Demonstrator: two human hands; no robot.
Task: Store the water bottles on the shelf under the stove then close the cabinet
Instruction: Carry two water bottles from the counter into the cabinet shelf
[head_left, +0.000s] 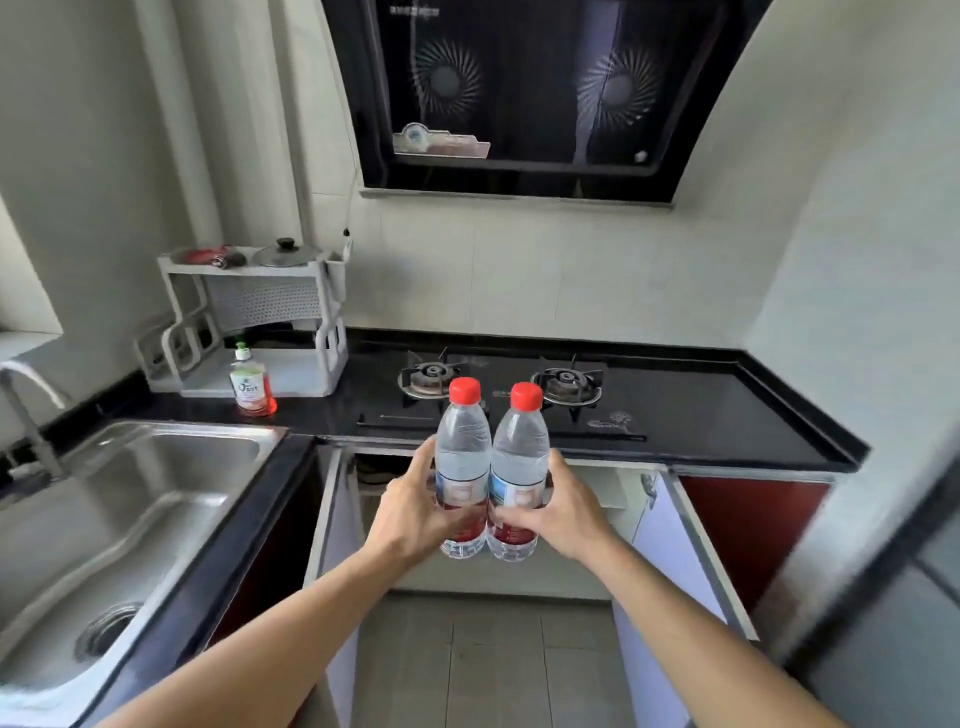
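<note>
Two clear water bottles with red caps are held upright side by side in front of the stove (498, 384). My left hand (415, 506) grips the left bottle (462, 447) around its label. My right hand (558, 512) grips the right bottle (521, 452) the same way. The bottles touch each other. Below them the cabinet under the stove stands with both doors swung out: the left door (337, 519) and the right door (675, 540). The cabinet's inside (587, 488) is mostly hidden behind my hands and the bottles.
A steel sink (130, 499) with a tap (26, 395) is at the left. A dish soap bottle (251, 384) and a white rack (249, 322) stand on the black counter (727, 415). A range hood (524, 93) hangs above. Grey floor tiles (483, 665) lie between the doors.
</note>
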